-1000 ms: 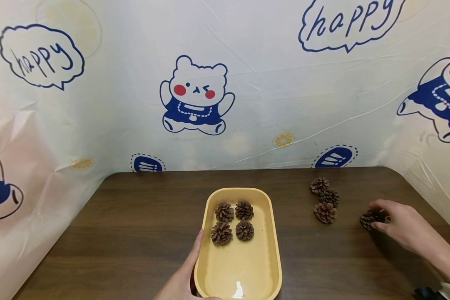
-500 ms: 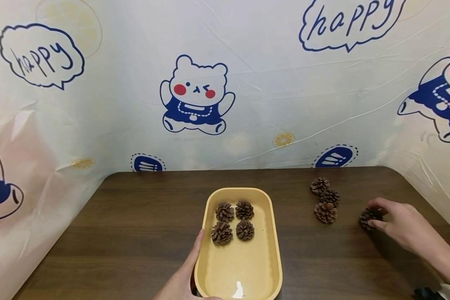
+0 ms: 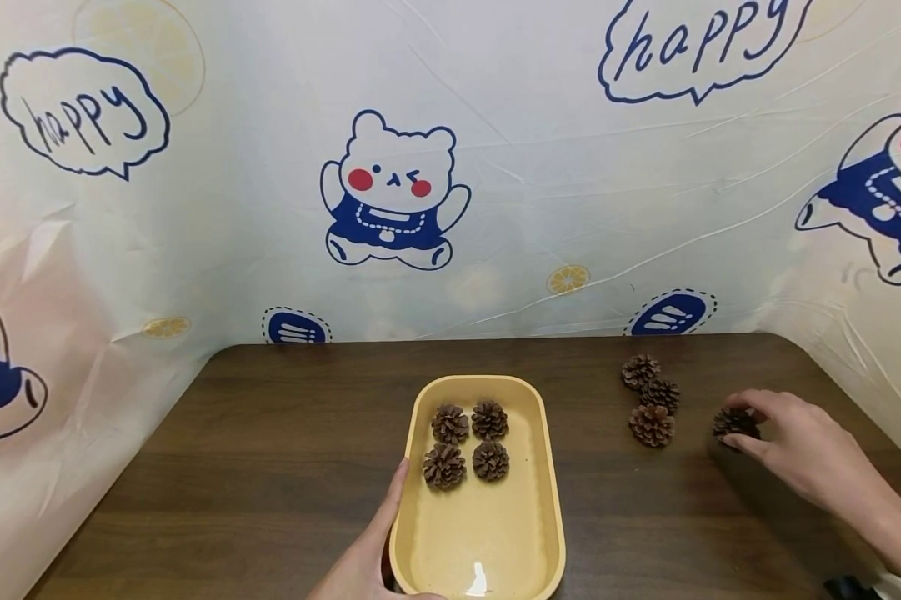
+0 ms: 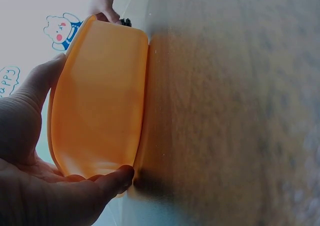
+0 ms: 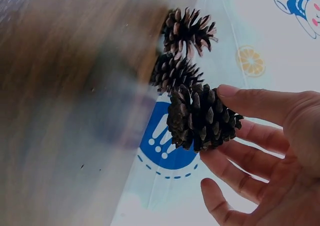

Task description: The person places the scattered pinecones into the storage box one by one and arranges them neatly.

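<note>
Between the thumb and fingers of my right hand [image 3: 810, 454] is a brown pine cone [image 3: 733, 424], at the right side of the table. The right wrist view shows this pine cone [image 5: 204, 117] pinched at its near end, with the little finger standing away from it. My left hand [image 3: 362, 557] grips the near left corner of a yellow tray [image 3: 488, 533]. In the left wrist view its thumb lies on the rim and the other fingers bend round the tray's wall [image 4: 97, 96]. Several pine cones [image 3: 444, 467] sit in the tray's far left part.
Three loose pine cones [image 3: 652, 426] lie close together on the dark wooden table [image 3: 285, 467], between the tray and my right hand. A printed cloth [image 3: 510, 200] with bears and lettering hangs behind the table and along both sides.
My right hand has moved a little to the left and away from me, carrying its pine cone along. The left hand and tray have stayed put.
</note>
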